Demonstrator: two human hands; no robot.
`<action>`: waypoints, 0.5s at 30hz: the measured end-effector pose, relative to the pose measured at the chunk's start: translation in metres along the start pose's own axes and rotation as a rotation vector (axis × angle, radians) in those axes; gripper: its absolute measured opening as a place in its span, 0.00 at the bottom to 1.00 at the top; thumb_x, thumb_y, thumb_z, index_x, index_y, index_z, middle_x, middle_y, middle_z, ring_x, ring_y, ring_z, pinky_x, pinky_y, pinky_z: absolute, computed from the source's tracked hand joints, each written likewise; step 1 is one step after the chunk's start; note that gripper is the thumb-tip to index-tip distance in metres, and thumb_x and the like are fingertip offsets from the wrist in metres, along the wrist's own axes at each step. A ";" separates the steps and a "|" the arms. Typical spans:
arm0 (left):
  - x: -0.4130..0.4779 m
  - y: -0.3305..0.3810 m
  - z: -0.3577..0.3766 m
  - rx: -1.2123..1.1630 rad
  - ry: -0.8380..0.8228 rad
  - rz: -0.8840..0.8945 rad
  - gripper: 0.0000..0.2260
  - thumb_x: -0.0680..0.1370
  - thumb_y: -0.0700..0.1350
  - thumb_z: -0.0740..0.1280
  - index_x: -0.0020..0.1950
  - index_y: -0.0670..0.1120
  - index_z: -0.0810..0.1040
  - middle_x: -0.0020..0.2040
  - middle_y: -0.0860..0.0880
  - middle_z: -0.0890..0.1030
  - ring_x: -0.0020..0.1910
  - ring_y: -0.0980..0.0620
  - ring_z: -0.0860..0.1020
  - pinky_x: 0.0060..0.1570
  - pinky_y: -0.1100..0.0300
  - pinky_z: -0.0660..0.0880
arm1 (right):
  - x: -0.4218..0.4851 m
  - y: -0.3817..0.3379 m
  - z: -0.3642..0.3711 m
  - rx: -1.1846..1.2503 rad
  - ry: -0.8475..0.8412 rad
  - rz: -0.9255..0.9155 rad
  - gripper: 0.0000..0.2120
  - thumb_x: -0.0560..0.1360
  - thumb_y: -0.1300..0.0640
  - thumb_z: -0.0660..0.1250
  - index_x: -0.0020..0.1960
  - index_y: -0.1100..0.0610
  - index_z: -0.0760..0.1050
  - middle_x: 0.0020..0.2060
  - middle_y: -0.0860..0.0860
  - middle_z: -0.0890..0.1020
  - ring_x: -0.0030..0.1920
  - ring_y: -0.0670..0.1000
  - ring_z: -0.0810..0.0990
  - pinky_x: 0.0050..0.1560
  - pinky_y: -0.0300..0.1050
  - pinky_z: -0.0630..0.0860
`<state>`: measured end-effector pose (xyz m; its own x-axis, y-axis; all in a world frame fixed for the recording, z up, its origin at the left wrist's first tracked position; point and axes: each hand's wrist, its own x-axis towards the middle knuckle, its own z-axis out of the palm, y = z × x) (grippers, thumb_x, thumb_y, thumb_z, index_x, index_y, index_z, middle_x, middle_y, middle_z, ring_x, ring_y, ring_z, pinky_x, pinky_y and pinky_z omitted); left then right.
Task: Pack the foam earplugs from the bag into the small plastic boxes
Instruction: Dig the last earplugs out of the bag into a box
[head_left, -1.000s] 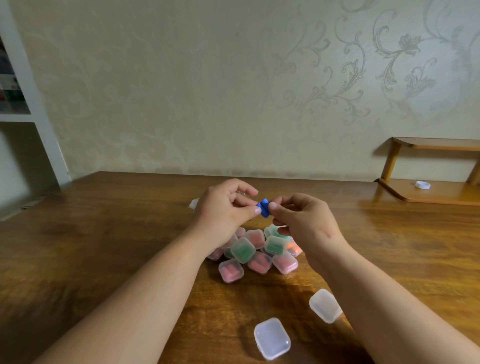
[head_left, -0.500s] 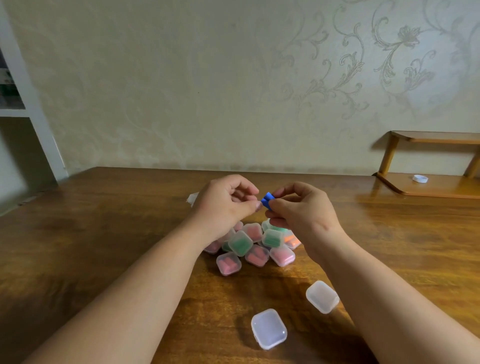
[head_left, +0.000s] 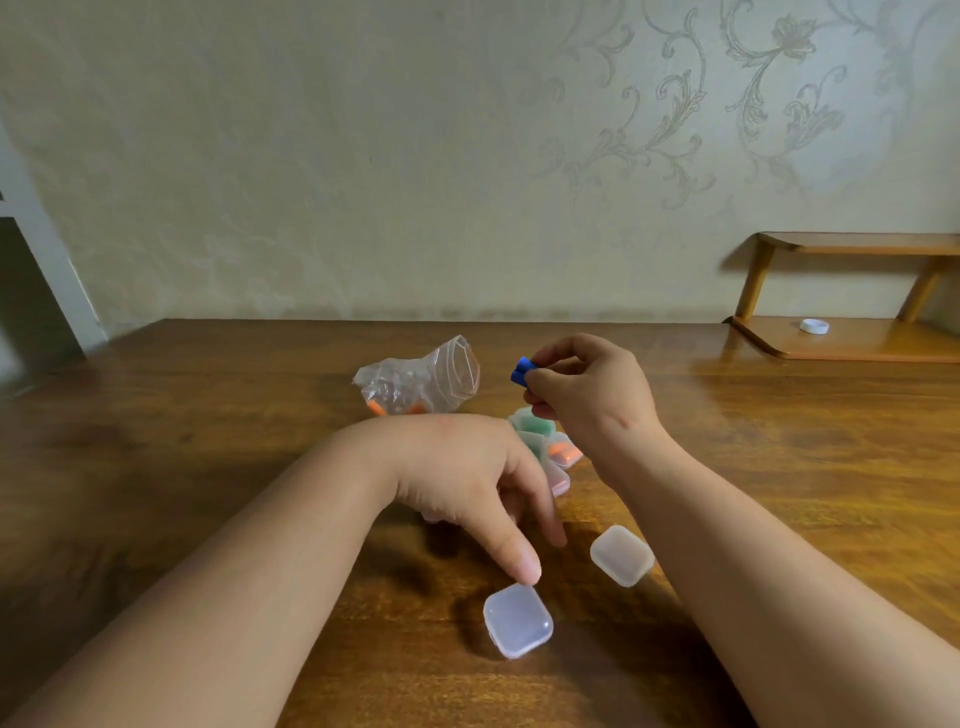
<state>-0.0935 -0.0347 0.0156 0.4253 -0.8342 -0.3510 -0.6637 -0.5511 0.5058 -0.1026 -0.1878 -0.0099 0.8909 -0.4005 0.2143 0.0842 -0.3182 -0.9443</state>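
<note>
- Plainly, the right hand (head_left: 587, 397) pinches blue earplugs (head_left: 521, 371), seemingly two, between thumb and fingertips, clear of the table (head_left: 208, 441). I judge they are kept raised so they can go straight into a box once one is open.
- The left hand (head_left: 462, 467) holds nothing. Its fingers hang spread and relaxed, and the thumb tip is at the far edge of a shut, empty box (head_left: 518, 620), which lies well nearer the person than the pinch. Whether the thumb touches the lid I cannot tell. It is likely placed to pick that box up or open it.
- A spare box (head_left: 622, 555) lies on the near side of the pinch, just beside the right forearm.
- The filled boxes (head_left: 545, 441) sit close under the pinch, partly hidden by both hands.
- The bag (head_left: 421, 379) lies just left of the pinch, mouth open, with orange plugs inside.
- Half a second ago both hands met at the earplugs. The left has since let go and dropped to the box, uncovering the bag, while the right keeps its pinch.
</note>
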 end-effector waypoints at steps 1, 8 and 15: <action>0.001 0.002 0.001 0.031 -0.027 -0.007 0.15 0.72 0.56 0.75 0.59 0.59 0.83 0.38 0.59 0.79 0.40 0.59 0.77 0.45 0.55 0.76 | 0.000 0.000 0.000 0.000 -0.002 0.001 0.07 0.71 0.66 0.69 0.42 0.55 0.79 0.35 0.52 0.85 0.38 0.55 0.85 0.46 0.58 0.83; 0.006 0.012 0.007 0.168 -0.178 -0.022 0.15 0.73 0.52 0.76 0.59 0.55 0.84 0.33 0.67 0.76 0.38 0.69 0.75 0.37 0.72 0.70 | -0.001 -0.001 0.001 0.026 -0.019 0.005 0.06 0.72 0.66 0.69 0.43 0.56 0.79 0.36 0.53 0.85 0.40 0.55 0.86 0.47 0.57 0.83; 0.006 -0.004 0.002 0.064 0.028 0.025 0.09 0.72 0.50 0.77 0.48 0.55 0.80 0.37 0.67 0.77 0.37 0.69 0.74 0.37 0.67 0.72 | 0.000 -0.001 -0.001 0.039 0.003 -0.011 0.06 0.72 0.65 0.69 0.42 0.55 0.78 0.37 0.53 0.85 0.38 0.54 0.84 0.47 0.56 0.82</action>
<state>-0.0890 -0.0376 0.0098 0.4243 -0.8486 -0.3160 -0.7118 -0.5283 0.4628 -0.1033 -0.1880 -0.0094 0.8884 -0.4001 0.2252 0.1108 -0.2891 -0.9509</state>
